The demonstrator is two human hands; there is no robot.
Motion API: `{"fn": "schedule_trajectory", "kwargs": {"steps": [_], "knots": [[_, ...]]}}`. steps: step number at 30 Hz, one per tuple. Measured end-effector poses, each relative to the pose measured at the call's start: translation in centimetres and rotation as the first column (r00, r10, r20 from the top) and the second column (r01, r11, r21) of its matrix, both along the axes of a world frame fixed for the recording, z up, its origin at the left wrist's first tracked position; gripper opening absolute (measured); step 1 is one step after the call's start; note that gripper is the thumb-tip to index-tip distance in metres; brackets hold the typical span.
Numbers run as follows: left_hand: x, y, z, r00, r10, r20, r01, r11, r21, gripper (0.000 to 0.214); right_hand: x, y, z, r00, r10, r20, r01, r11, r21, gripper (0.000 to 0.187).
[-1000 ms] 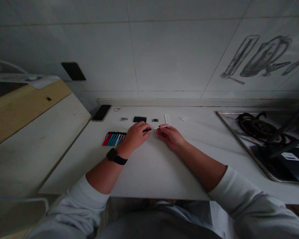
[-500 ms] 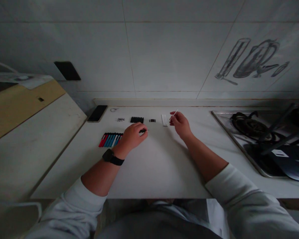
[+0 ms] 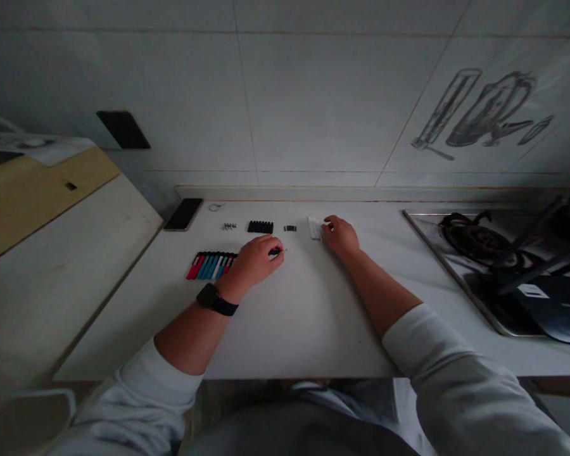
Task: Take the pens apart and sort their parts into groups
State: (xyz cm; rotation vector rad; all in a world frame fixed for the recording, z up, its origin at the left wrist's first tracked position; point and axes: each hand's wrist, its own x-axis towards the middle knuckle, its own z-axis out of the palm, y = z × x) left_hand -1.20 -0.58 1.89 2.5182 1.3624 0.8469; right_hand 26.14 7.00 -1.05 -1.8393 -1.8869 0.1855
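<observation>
My left hand [image 3: 259, 258] is closed, with a small black pen part [image 3: 274, 251] pinched between thumb and fingers. A thin point sticks out of this part to the right. My right hand [image 3: 341, 235] is at the right side of a row of thin white pen refills [image 3: 313, 228], its fingertips pinched at the outermost refill. Left of the row lie small dark pieces with pale ends [image 3: 290, 228], a row of black pen parts [image 3: 261, 227] and a cluster of small metal springs [image 3: 228, 226]. Red, blue and white pen barrels [image 3: 208, 266] lie side by side, partly behind my left hand.
A phone [image 3: 183, 215] and a thin ring [image 3: 215, 207] lie at the back left of the white counter [image 3: 304, 316]. To the right is a gas stove [image 3: 484, 244] with a dark panel on it. A pale board [image 3: 66, 253] borders the left side.
My right hand has moved slightly left and lowered the white refill it held tilted in the air to the row. My left hand still holds the black part. The view has shifted slightly.
</observation>
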Motion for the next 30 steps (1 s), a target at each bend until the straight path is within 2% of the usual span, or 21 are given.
{"fn": "schedule_trajectory", "kwargs": {"steps": [9, 19, 30], "knots": [[-0.1, -0.1, 0.1, 1.000, 0.002, -0.004, -0.002, 1.000, -0.002, 0.005, 0.4, -2.8, 0.6, 0.977, 0.185, 0.110, -0.185, 0.983, -0.013, 0.029], [-0.1, 0.0, 0.0, 1.000, 0.001, -0.020, -0.002, 1.000, -0.011, 0.005, 0.5, -3.0, 1.0, 0.973, 0.198, 0.122, -0.192, 0.979, -0.062, 0.031], [0.0, -0.2, 0.2, 0.999, 0.004, -0.039, -0.005, 0.999, -0.032, 0.005, 1.0, -2.6, 0.6, 0.956, 0.251, 0.149, -0.242, 0.967, -0.078, 0.031]]}}
